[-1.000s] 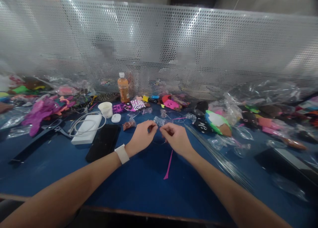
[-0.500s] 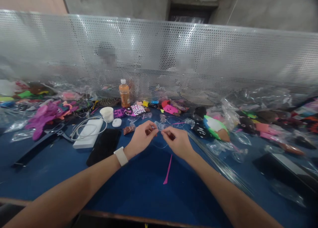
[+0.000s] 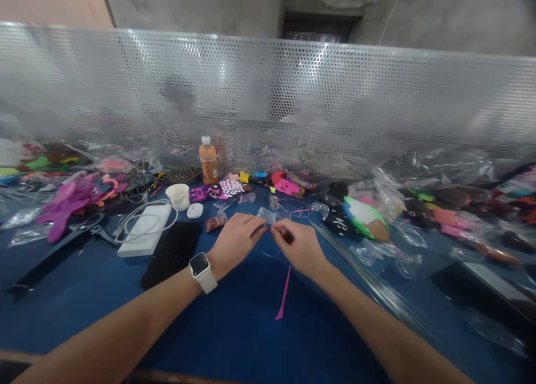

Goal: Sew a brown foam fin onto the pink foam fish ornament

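Note:
My left hand [image 3: 240,236], with a pale-strapped watch [image 3: 203,271] on its wrist, is closed in a pinch. My right hand [image 3: 300,243] pinches just across from it, fingertips almost touching. Between them is the end of a thin clear wire [image 3: 270,254], whose curve hangs just below the fingers; its exact hold is too small to make out. Right behind the fingertips lies a crumpled clear plastic bag [image 3: 270,214]. A pink strip-like tool [image 3: 283,294] with a flared end rests on the blue table [image 3: 234,328] below my right hand.
To the left lie a black phone [image 3: 171,253], a white box [image 3: 144,230] with a cable, pliers-like tools [image 3: 54,255] and a white cup [image 3: 178,196]. A drink bottle [image 3: 208,161] stands behind. Long clear rods [image 3: 368,272] and bagged colourful pieces [image 3: 364,219] lie right. A perforated screen [image 3: 251,94] borders the back.
My left wrist has rolled so the watch face now shows, and the back of that hand faces up more. The fingertips stay together. The view has tilted up slightly.

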Tool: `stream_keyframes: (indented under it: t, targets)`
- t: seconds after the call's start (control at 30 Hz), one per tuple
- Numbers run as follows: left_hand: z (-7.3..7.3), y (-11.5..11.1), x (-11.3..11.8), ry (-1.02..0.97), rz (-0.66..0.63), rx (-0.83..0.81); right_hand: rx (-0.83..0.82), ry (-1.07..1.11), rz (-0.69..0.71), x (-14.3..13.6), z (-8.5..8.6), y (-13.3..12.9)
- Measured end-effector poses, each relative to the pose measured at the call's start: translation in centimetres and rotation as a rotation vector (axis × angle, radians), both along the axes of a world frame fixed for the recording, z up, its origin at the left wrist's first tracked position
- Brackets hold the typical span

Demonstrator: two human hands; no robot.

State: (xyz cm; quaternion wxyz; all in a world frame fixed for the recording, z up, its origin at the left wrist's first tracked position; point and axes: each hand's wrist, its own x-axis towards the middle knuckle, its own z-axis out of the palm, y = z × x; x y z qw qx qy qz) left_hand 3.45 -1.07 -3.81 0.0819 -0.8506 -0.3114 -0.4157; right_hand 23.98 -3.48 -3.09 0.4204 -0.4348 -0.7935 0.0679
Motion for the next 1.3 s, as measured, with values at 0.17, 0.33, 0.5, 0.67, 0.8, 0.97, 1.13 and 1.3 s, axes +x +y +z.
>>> stream_keyframes:
  t: [0.17, 0.33, 0.5, 0.67, 0.8, 0.97, 1.13, 1.3]
  targets:
    - [0.0, -0.3, 0.2, -0.048, 0.022, -0.231, 0.09, -0.095, 0.005, 0.3, 0.0, 0.3]
    - [1.0, -0.6, 0.4, -0.195, -0.079, -0.541, 0.204, -0.238, 0.019, 1.0, 0.5, 0.7]
    - [1.1, -0.2, 0.5, -0.306, -0.178, -0.784, 0.315, -0.343, 0.017, 1.7, 0.2, 1.6]
    - [0.3, 0.0, 1.0, -0.516, -0.315, -1.083, 0.317, -0.358, -0.002, 2.1, -0.3, 2.1]
    - [0.2, 0.0, 1.1, -0.56, -0.388, -1.146, 0.316, -0.362, 0.023, 1.9, 0.2, 1.7]
    - [0.0, 0.1, 0.7, -0.44, -0.398, -1.033, 0.322, -0.444, 0.141, 1.3, 0.5, 1.3]
    - [0.5, -0.2, 0.2, -0.304, -0.343, -0.844, 0.389, -0.466, 0.158, 1.3, -0.2, 1.2]
    - [1.3, -0.2, 0.0, -0.274, -0.32, -0.804, 0.342, -0.469, 0.171, 1.5, -0.2, 0.8]
